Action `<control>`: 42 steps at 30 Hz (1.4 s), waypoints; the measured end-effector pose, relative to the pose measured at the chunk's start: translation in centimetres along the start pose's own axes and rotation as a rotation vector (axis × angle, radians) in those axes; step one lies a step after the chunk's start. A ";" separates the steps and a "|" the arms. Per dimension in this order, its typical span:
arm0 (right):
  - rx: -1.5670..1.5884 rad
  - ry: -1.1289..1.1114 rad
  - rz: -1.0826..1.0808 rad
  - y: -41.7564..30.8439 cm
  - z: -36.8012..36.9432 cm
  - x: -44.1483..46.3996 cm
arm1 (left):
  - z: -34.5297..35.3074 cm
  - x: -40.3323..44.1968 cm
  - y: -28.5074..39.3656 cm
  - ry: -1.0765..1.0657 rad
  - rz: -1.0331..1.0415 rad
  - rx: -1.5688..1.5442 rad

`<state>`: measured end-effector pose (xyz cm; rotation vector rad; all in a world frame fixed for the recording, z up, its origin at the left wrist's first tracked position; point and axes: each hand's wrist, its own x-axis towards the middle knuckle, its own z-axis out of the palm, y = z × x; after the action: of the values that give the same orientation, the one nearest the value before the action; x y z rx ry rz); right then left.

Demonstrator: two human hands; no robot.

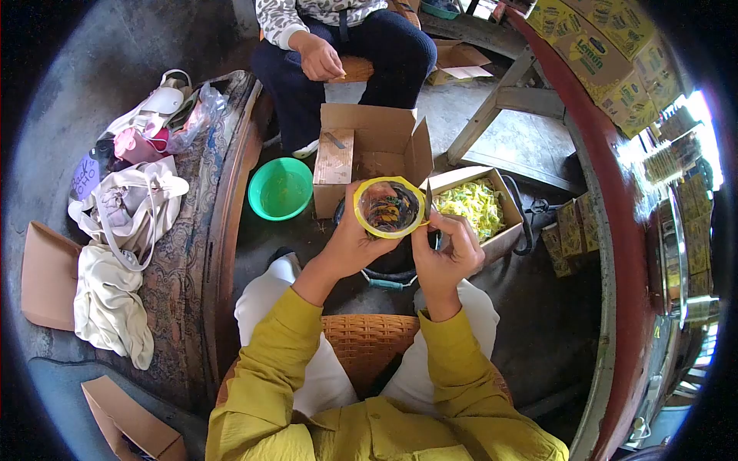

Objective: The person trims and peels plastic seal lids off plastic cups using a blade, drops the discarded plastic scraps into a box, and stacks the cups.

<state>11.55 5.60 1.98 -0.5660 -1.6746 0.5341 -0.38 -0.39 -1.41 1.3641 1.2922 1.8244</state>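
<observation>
My left hand (350, 238) is closed around a plastic cup (391, 206) with a yellow rim. The cup's open mouth faces me, and dark, orange-patterned printing shows inside. At the right side of the rim, my right hand (450, 244) is closed in a pinch. A thin, dark, blade-like tool (428, 194) sticks up from its fingers; most of it is hidden. A bit of yellow shows by the fingertips at the rim. Under both hands, between my knees, stands a dark bucket (400, 275) with a light-blue handle grip (387, 284).
Ahead lies an open cardboard box (374, 119), with a green basin (280, 189) left of it. Yellow-green strips (470, 207) fill another box on the right. A co-worker (338, 46) sits opposite. Bags (127, 200) lie on a bench at left; a red-edged table (638, 307) borders the right.
</observation>
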 end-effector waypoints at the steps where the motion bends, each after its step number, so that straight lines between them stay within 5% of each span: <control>1: -0.013 0.003 -0.009 0.0 0.0 0.1 | 0.0 -0.1 -0.3 -0.005 -0.003 -0.005; 11: 0.091 -0.037 0.043 1.1 -0.3 0.5 | 0.3 0.1 1.2 -0.041 -0.151 -0.323; 17: 0.076 -0.085 0.036 0.5 -0.3 0.4 | 0.4 0.3 0.4 -0.031 -0.038 -0.066; 23: 0.098 -0.127 0.034 0.8 -0.4 0.3 | 0.4 0.4 0.3 0.035 -0.026 -0.122; 42: 0.129 -0.184 0.029 1.5 -0.7 0.6 | -1.0 0.0 0.6 -0.221 -0.124 -0.075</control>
<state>12.30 7.16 1.64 -0.4591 -1.7928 0.7279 -1.19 -1.02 -0.90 1.3710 1.1548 1.5745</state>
